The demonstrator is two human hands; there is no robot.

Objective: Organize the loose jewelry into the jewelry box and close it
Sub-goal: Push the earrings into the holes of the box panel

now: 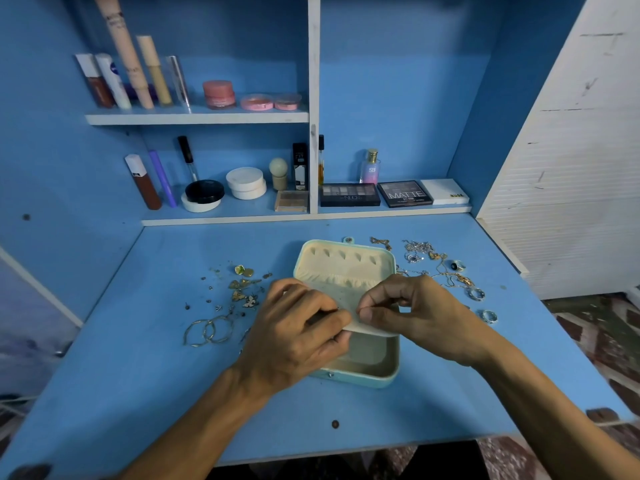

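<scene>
On the blue table (138,393), below the makeup shelves, the open jewelry box (360,379) sits in the middle with its lid (346,258) laid back. The left hand (298,337) has its fingers curled tight around the front edge of the box's cream flap (346,296). The right hand (422,317) pinches the same edge between thumb and forefinger; I cannot tell if a small stud is caught there too. Almost all the jewelry is still loose: hoops (207,332) and earrings (244,289) to the left, chains (426,254) and rings (489,316) to the right. A sharp tug on the flap could probably shift the box into either pile. The right forearm lies near the rings and could sweep them off the table's right edge. The front of the table gives the most free room.
</scene>
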